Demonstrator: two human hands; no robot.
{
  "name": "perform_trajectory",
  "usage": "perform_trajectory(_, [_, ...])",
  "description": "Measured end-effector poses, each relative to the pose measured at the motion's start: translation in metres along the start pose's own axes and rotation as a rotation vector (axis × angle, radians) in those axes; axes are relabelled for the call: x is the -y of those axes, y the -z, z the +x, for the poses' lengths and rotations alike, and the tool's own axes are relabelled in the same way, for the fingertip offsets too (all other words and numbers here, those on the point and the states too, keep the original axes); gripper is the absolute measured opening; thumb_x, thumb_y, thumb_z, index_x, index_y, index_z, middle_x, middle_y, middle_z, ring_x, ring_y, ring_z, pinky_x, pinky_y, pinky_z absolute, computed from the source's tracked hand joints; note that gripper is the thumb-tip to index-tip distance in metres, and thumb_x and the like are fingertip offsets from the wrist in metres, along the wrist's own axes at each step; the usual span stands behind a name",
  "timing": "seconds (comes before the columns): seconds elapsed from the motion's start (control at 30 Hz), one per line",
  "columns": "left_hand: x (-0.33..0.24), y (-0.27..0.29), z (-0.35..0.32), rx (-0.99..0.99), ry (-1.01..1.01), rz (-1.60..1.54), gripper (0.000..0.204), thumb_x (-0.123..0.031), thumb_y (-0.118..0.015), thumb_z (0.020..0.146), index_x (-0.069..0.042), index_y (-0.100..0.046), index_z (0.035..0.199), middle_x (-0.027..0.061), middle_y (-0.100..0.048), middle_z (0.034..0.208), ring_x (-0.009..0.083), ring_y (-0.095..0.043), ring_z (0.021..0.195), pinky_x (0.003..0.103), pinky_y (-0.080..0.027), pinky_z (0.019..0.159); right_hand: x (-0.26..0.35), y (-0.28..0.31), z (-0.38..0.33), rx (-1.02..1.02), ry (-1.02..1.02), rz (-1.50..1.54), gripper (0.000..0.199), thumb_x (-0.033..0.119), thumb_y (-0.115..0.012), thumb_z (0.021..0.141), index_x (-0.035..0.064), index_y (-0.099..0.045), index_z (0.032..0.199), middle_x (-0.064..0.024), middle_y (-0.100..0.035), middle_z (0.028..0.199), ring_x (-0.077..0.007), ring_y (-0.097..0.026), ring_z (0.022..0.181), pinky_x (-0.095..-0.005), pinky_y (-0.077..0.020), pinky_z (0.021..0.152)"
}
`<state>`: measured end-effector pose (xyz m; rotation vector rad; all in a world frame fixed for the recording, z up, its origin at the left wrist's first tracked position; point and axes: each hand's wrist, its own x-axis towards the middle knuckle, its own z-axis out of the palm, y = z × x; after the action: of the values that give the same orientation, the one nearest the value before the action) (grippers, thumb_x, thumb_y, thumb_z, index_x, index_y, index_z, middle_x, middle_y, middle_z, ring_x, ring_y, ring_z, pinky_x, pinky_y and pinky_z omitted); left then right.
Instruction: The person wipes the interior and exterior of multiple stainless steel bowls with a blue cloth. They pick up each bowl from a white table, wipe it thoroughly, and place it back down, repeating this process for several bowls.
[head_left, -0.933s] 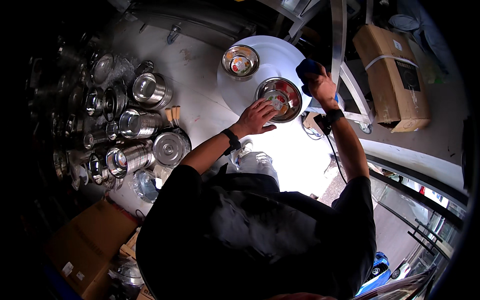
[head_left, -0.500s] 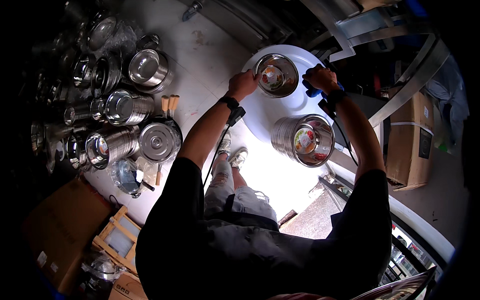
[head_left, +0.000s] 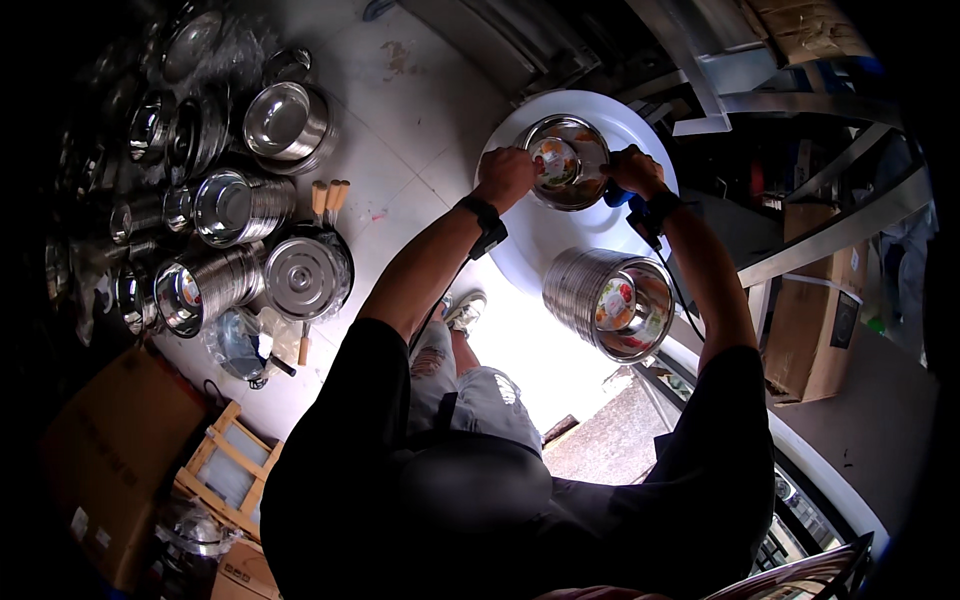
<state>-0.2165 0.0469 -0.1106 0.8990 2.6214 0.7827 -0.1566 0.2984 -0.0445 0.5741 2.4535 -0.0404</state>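
A shiny steel bowl [head_left: 590, 180] with a colourful fruit-patterned label inside is over the white round table [head_left: 520, 245]. Its left rim is pinched by my left hand [head_left: 507, 178], fingers closed. At the opposite rim, my right hand [head_left: 636, 172] is closed round a bunched blue cloth [head_left: 616, 196], most of which the fingers hide. Nearer to me, a tall stack of nested steel bowls [head_left: 585, 298] stands at the table's near right part, the top one bearing a similar label.
On the floor at left are several stacks of steel bowls [head_left: 245, 208], a round steel lid [head_left: 302, 278] and wooden handles [head_left: 330, 197]. Cardboard boxes [head_left: 815, 340] stand at right beside a metal frame [head_left: 840, 230]. A wooden crate [head_left: 230, 470] lies at lower left.
My right hand with the blue cloth has come in from beside the bowl to its right rim. The bowl has shifted slightly right in the picture, still in my left hand.
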Motion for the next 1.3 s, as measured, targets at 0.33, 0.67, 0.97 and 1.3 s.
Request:
perform_trajectory(0.33, [-0.008, 0.020, 0.001, 0.071, 0.060, 0.019, 0.028, -0.033, -0.067, 0.087, -0.007, -0.076, 0.082, 0.0176, -0.074, 0.089, 0.0345, -0.072, 0.089, 0.047, -0.057, 0.077, 0.007, 0.013, -0.013, -0.026, -0.021, -0.112, 0.046, 0.048, -0.070, 0.087, 0.0153, -0.073, 0.119, -0.0145, -0.066, 0.125, -0.0364, -0.064, 0.116, -0.0457, -0.0534, 0.096])
perform_trajectory(0.67, [0.001, -0.004, 0.004, 0.097, 0.075, 0.046, 0.026, -0.030, -0.065, 0.089, -0.007, -0.076, 0.083, 0.0169, -0.074, 0.089, 0.0358, -0.072, 0.087, 0.047, -0.057, 0.078, 0.007, 0.013, -0.008, -0.041, -0.037, -0.033, 0.057, 0.051, -0.074, 0.084, 0.0080, -0.071, 0.122, -0.0136, -0.067, 0.126, -0.0366, -0.065, 0.116, -0.0463, -0.0536, 0.096])
perform_trajectory(0.97, [-0.006, 0.006, 0.005, 0.029, 0.033, 0.086, 0.027, -0.032, -0.066, 0.087, -0.007, -0.076, 0.082, 0.0160, -0.074, 0.088, 0.0349, -0.072, 0.087, 0.047, -0.057, 0.079, 0.009, 0.014, -0.018, -0.029, -0.030, 0.005, 0.046, 0.046, -0.073, 0.082, 0.0148, -0.075, 0.116, -0.0095, -0.072, 0.119, -0.0299, -0.069, 0.111, -0.0410, -0.0545, 0.094])
perform_trajectory(1.3, [-0.027, 0.033, 0.014, 0.045, 0.170, -0.257, 0.033, -0.033, -0.060, 0.094, -0.002, -0.070, 0.090, 0.0156, -0.070, 0.073, 0.0292, -0.072, 0.069, 0.043, -0.057, 0.069, -0.011, 0.039, -0.036, -0.059, -0.078, 0.106, 0.045, 0.048, -0.074, 0.079, 0.0176, -0.077, 0.112, -0.0047, -0.076, 0.109, -0.0249, -0.072, 0.101, -0.0380, -0.0552, 0.088])
